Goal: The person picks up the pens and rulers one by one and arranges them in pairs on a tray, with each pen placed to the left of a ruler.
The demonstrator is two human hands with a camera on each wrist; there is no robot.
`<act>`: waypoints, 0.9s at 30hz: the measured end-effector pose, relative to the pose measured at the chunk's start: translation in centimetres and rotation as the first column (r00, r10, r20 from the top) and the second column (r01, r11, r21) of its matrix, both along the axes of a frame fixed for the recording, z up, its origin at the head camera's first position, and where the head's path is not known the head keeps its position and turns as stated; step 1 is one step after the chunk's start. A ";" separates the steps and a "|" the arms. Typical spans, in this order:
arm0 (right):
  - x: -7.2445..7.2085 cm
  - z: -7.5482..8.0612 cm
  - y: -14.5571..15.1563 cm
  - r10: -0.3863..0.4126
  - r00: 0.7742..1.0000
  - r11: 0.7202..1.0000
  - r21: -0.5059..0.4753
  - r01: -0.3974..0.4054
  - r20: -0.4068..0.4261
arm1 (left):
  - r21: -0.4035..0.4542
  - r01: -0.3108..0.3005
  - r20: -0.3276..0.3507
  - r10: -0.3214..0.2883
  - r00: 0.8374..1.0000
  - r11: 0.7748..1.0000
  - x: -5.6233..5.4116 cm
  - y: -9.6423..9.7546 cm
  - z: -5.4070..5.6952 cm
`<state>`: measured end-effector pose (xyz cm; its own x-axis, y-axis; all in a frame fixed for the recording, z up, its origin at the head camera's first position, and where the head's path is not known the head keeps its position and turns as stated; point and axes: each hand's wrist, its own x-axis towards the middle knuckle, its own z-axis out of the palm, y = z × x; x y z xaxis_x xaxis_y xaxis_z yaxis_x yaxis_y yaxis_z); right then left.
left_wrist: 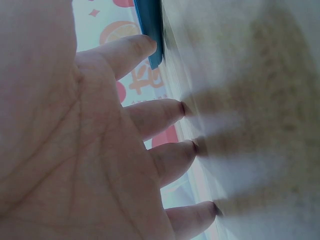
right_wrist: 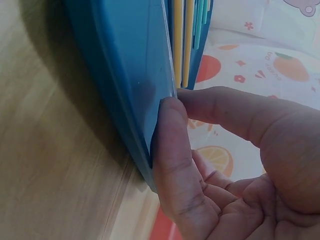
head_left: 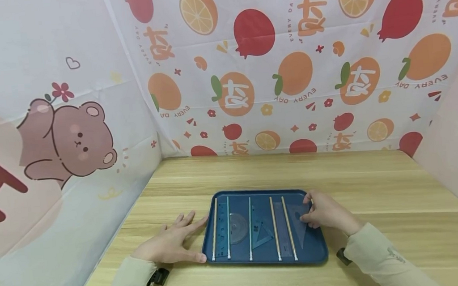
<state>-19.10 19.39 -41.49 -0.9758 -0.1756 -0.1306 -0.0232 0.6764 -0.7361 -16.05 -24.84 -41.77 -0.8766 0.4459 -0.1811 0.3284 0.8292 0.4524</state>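
A dark blue tray [head_left: 265, 262] lies on the table. My right hand [head_left: 326, 211] is at its right end, pinching a clear set square [head_left: 299, 229] between thumb and fingers; the right wrist view shows the sheet's edge between thumb and index finger [right_wrist: 172, 145]. My left hand [head_left: 176, 241] has its fingers spread at the tray's left side, with fingertips on the tabletop and the thumb by the near left corner. From left to right the tray bears a teal ruler [head_left: 221, 238], a clear protractor [head_left: 241, 227], a teal set square [head_left: 264, 238] and a clear ruler [head_left: 283, 237].
Thin pencil-like sticks, gold [head_left: 275, 227] and teal [head_left: 251, 229], stand lengthwise between the drawing tools as dividers. Under the tray is a wood-grain table [head_left: 199, 174]. A fruit-print cloth [head_left: 264, 77] hangs behind it, and a bear-print cloth [head_left: 79, 137] at the left.
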 end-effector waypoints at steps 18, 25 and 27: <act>0.4 0.0 0.1 0.017 1.000 1.000 0.020 -0.017 -0.021 | -0.004 0.002 0.001 -0.002 1.000 1.000 -0.1 -0.3 0.0; 0.4 0.1 0.9 0.044 0.995 0.997 0.060 -0.039 -0.084 | -0.003 0.004 -0.002 -0.004 1.000 1.000 0.2 -0.5 0.2; 0.4 0.1 1.3 0.049 0.993 0.996 0.083 -0.040 -0.107 | -0.001 0.008 -0.005 -0.008 1.000 1.000 0.3 -0.5 0.3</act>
